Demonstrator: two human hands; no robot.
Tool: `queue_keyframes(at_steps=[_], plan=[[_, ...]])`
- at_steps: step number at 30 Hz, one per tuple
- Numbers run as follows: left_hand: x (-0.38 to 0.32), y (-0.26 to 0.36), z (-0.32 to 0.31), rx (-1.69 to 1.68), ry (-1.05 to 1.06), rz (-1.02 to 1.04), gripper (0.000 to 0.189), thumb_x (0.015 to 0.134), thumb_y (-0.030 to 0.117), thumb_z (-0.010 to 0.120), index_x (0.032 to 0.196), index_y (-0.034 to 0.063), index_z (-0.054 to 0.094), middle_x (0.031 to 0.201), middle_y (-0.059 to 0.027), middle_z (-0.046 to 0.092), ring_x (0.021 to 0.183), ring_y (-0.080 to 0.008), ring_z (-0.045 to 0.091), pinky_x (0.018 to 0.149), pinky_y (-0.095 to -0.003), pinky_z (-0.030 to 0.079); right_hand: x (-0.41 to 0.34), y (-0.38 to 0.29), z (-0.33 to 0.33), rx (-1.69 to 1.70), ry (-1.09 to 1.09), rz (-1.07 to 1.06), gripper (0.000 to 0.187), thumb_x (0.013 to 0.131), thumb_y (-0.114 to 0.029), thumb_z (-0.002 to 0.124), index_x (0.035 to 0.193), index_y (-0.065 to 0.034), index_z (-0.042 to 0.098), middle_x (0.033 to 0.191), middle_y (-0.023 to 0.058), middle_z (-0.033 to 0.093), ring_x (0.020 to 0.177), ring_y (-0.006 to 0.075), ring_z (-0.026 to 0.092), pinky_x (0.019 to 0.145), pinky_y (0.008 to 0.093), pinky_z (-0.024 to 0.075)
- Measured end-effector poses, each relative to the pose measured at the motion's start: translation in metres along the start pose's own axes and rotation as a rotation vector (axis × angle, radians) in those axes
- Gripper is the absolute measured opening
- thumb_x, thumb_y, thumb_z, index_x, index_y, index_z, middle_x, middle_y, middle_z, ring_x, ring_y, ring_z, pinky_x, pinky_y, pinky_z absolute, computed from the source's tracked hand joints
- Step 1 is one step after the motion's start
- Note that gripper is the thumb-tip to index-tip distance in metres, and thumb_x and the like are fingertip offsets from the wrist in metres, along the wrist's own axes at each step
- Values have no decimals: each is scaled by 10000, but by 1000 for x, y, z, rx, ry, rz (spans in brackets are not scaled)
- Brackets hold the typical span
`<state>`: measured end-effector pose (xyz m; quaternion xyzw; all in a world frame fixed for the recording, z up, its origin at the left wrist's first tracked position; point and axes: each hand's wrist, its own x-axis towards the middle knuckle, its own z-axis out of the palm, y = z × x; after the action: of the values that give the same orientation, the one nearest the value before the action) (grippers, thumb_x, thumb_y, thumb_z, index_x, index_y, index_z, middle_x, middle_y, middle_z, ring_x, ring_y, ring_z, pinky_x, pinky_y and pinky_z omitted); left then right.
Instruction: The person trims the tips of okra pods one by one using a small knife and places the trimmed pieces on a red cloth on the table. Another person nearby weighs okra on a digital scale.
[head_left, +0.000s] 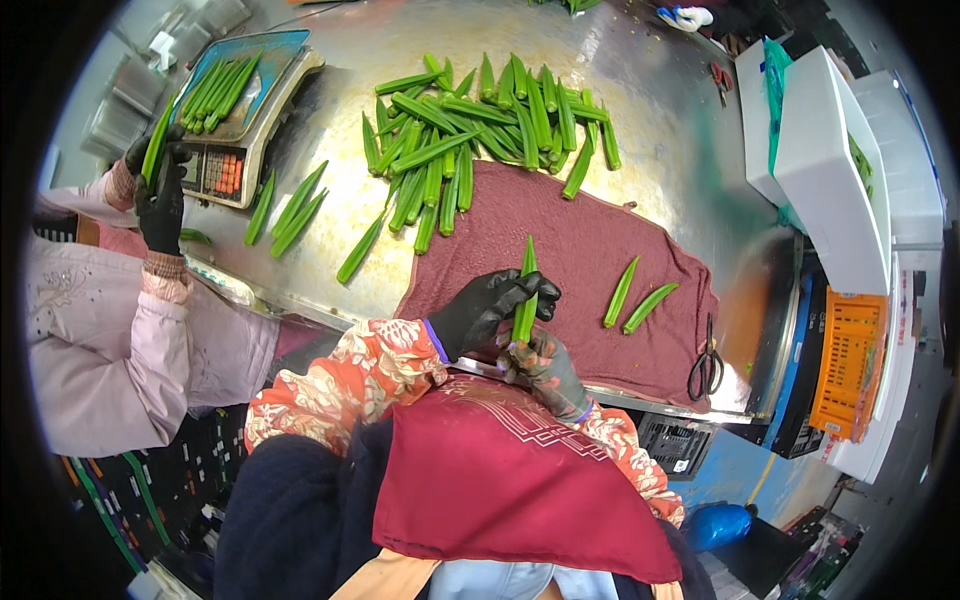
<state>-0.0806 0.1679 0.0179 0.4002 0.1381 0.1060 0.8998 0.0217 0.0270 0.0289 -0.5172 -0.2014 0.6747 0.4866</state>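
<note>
An okra pod (528, 289) stands nearly upright between my two gloved hands, above a maroon cloth (555, 225). My left hand (491, 307), in a black glove, grips the pod around its middle. At the pod's stem end are the fingers of my right hand (547, 367), in a stained grey glove; the palm side is hidden. Two more okra pods (621, 291) lie on the cloth to the right. Beyond the cloth, a large heap of okra (480, 127) spreads over the metal table (337, 120), some pods touching the cloth's edge.
Black-handled scissors (706, 367) lie at the cloth's right edge. At left, a co-worker's gloved hands (161, 187) hold okra beside a scale (251, 142) bearing more pods. White foam boxes (825, 165) and an orange crate (847, 360) stand at right. Red-handled scissors (721, 81) lie farther back.
</note>
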Motion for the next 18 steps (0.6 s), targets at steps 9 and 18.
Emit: queue_keyframes(at_steps=[9, 18], plan=[[-3, 5, -11, -132, 7, 178, 472, 986, 328, 396, 1290, -32, 431, 1244, -106, 523, 1077, -226, 558, 966, -369, 415, 2, -6, 2, -211, -92, 148, 377, 929, -324, 536, 1109, 7, 533, 854, 32, 563, 728, 74, 513, 648, 203, 429], [-7, 7, -12, -193, -34, 159, 506, 983, 341, 391, 1335, -23, 379, 1167, -139, 572, 1108, -235, 549, 1011, -362, 381, 3, -3, 1, 122, -60, -22, 380, 952, -216, 472, 1250, 14, 427, 932, 67, 574, 762, 104, 551, 674, 218, 452]])
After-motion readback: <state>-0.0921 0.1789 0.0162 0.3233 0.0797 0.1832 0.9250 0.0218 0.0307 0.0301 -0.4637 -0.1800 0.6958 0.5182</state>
